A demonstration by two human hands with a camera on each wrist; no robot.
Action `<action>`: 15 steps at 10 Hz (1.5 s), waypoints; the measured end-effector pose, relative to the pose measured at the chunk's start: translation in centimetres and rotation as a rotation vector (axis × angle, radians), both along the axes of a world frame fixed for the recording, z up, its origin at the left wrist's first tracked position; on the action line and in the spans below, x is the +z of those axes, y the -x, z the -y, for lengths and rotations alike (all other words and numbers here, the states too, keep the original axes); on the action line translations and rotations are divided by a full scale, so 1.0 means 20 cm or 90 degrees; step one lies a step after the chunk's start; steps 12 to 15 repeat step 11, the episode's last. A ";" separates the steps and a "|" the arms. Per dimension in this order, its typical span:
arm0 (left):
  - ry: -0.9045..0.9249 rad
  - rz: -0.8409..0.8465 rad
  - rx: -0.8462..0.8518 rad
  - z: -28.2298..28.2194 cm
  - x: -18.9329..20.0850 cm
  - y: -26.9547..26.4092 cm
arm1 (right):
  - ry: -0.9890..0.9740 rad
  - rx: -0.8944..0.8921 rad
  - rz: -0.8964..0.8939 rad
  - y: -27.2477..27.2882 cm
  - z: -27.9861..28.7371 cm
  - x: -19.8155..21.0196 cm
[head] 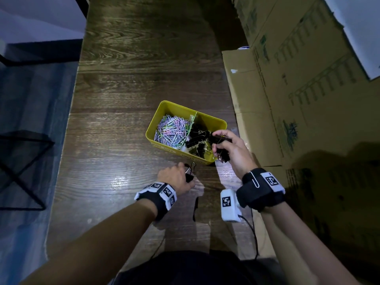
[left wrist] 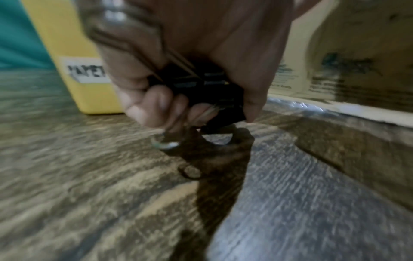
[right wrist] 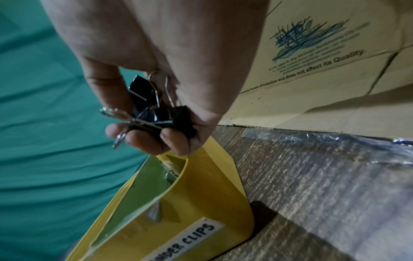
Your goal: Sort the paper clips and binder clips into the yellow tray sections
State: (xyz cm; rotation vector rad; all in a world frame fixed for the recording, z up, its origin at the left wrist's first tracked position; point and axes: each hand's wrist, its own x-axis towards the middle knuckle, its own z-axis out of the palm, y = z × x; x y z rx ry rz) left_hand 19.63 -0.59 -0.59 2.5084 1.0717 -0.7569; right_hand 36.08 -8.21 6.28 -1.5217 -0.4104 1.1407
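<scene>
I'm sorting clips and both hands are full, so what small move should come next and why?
Probably open the right hand and drop its binder clips into the yellow tray: it hovers over the right section, which already holds black clips and is labelled for binder clips.

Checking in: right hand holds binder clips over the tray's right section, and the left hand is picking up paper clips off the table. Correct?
Not quite. The left hand grips black binder clips, not paper clips, as the left wrist view shows. The rest stands: the right hand holds binder clips over the yellow tray's right section.
</scene>
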 end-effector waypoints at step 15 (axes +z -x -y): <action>0.319 0.380 0.320 -0.24 0.36 -0.40 | 0.114 -0.114 0.007 -0.01 -0.21 0.09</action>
